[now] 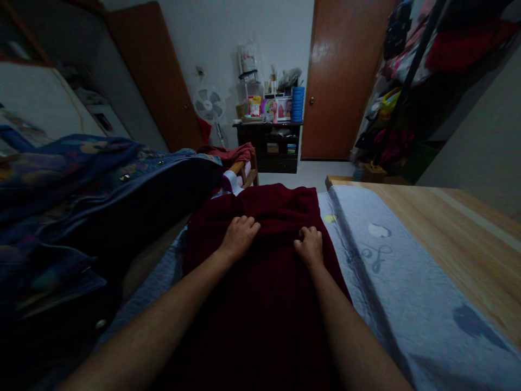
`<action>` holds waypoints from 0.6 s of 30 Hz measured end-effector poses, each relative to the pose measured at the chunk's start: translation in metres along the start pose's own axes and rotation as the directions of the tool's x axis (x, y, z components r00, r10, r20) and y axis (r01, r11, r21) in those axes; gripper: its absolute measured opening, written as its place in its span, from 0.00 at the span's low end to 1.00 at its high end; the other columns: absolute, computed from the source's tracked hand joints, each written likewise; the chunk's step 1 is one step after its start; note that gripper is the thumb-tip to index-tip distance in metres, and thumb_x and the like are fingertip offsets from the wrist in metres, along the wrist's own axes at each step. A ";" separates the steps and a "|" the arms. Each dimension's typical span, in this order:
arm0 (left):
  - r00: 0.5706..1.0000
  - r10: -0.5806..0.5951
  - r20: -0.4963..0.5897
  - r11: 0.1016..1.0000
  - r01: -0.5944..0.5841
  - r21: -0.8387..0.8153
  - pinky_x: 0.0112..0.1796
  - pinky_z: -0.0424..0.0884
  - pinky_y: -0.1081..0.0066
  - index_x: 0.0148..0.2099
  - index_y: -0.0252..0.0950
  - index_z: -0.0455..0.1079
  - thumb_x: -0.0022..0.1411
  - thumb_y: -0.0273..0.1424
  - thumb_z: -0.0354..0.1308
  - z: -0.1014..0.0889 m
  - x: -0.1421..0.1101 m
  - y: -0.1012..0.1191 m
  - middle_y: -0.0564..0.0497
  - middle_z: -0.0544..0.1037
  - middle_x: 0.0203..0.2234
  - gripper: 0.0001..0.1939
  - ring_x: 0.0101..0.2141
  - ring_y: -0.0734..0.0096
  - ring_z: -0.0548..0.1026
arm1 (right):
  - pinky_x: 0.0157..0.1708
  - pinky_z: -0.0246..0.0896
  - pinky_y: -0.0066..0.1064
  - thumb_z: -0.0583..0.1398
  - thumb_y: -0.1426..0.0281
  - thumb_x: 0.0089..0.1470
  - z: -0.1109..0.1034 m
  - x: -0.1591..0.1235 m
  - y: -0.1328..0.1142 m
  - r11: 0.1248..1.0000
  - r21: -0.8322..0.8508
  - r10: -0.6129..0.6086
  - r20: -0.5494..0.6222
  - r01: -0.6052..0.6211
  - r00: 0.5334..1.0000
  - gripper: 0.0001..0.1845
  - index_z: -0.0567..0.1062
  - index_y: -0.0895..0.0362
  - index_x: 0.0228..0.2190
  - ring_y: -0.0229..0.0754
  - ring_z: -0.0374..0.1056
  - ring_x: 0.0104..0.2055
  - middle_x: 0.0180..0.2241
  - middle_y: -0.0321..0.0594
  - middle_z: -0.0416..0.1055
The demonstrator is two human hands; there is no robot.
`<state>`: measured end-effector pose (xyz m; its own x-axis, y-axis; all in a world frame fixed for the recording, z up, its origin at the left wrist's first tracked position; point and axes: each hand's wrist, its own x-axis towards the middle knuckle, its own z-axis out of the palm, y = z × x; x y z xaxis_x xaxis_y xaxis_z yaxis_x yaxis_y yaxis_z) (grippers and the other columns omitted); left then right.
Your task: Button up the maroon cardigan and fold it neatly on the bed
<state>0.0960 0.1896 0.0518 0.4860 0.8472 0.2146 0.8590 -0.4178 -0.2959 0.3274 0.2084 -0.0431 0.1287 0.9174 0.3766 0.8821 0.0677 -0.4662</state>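
Observation:
A dark red cloth (264, 304), perhaps a garment, is spread out in front of me over a pale blue-grey sheet (366, 255). My left hand (241, 236) has its fingers curled on the cloth, left of its middle. Over toward the right edge, my right hand (309, 245) pinches the same fabric. A raised fold runs between the two hands. The far end of the cloth lies beyond them, slightly wrinkled. Both sets of fingertips are partly hidden in the folds.
A denim jacket (150, 190) with metal buttons lies heaped on the left. To the right is a wooden board (459, 217). Farther off stand a dark cabinet (266, 163), a white fan (209, 104) and a brown door (342, 81). Clothes (468, 49) hang at the upper right.

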 end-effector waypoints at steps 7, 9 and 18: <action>0.987 -0.152 -0.061 0.983 0.157 0.091 0.41 0.61 0.59 0.42 0.38 0.70 0.62 0.22 0.46 -0.020 -0.022 -0.028 0.44 0.71 0.39 0.13 0.41 0.56 0.66 | 0.38 0.49 0.33 0.56 0.76 0.43 0.003 0.003 0.006 0.997 0.061 -0.039 -0.028 0.041 0.999 0.05 0.69 0.56 0.27 0.43 0.53 0.35 0.32 0.40 0.62; 0.988 -0.156 -0.006 0.985 0.156 0.080 0.43 0.61 0.59 0.44 0.38 0.70 0.60 0.21 0.48 -0.014 -0.033 -0.028 0.44 0.71 0.40 0.14 0.43 0.57 0.66 | 0.39 0.48 0.33 0.56 0.77 0.43 0.004 0.003 0.007 0.996 0.073 -0.047 -0.025 0.048 0.999 0.05 0.68 0.56 0.26 0.42 0.53 0.34 0.31 0.39 0.62; 0.968 -0.190 0.163 0.982 0.186 0.037 0.40 0.65 0.62 0.43 0.40 0.68 0.60 0.19 0.47 -0.029 -0.072 -0.020 0.46 0.72 0.39 0.14 0.41 0.60 0.67 | 0.38 0.48 0.32 0.56 0.77 0.43 0.002 0.003 0.007 0.996 0.081 -0.031 -0.024 0.032 0.999 0.05 0.68 0.56 0.26 0.42 0.52 0.34 0.31 0.39 0.61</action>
<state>0.0480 0.1274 0.0690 0.2812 0.9531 0.1119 0.9280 -0.2403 -0.2848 0.3327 0.2122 -0.0467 0.1125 0.9051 0.4099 0.8464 0.1288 -0.5167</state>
